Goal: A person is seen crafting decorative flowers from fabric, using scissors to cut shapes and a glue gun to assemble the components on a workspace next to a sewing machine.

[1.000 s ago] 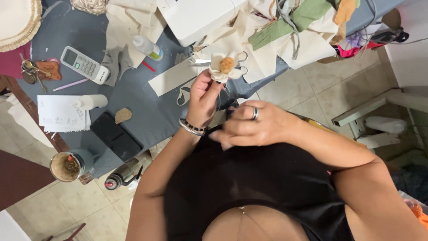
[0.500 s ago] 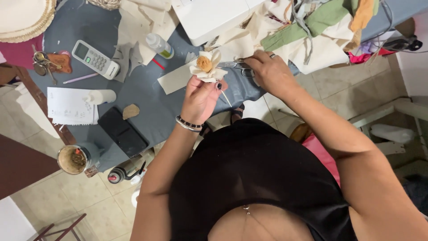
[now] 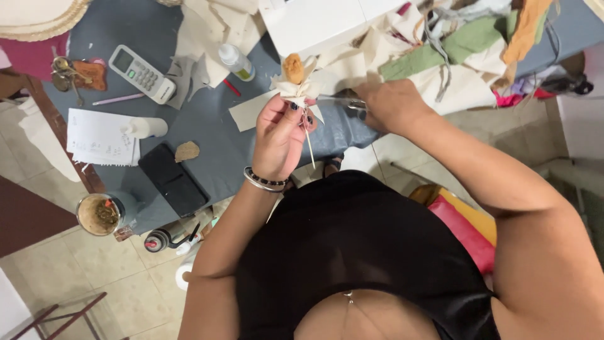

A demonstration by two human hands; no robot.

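Note:
My left hand (image 3: 277,135), with beaded bracelets at the wrist, pinches a cream fabric flower (image 3: 296,82) with a tan centre and holds it upright over the grey table cover (image 3: 207,126). A thin pale stick stem (image 3: 309,148) hangs down from the flower past my fingers. My right hand (image 3: 393,104) reaches to the table edge just right of the flower and closes over metal scissors (image 3: 352,104), whose handles are mostly hidden under the fingers. A cream fabric strip (image 3: 248,113) lies under the flower.
A white remote (image 3: 141,73), glue bottle (image 3: 236,61), small white bottle (image 3: 145,128), note sheet (image 3: 100,137), black phone (image 3: 173,179) and pink pen (image 3: 119,99) lie left. A white box (image 3: 321,22) and fabric pile (image 3: 465,44) sit behind. A cup (image 3: 99,214) stands at the corner.
My right hand left my chest and went out to the scissors on the table. My left hand lifted the flower farther forward and turned it more upright.

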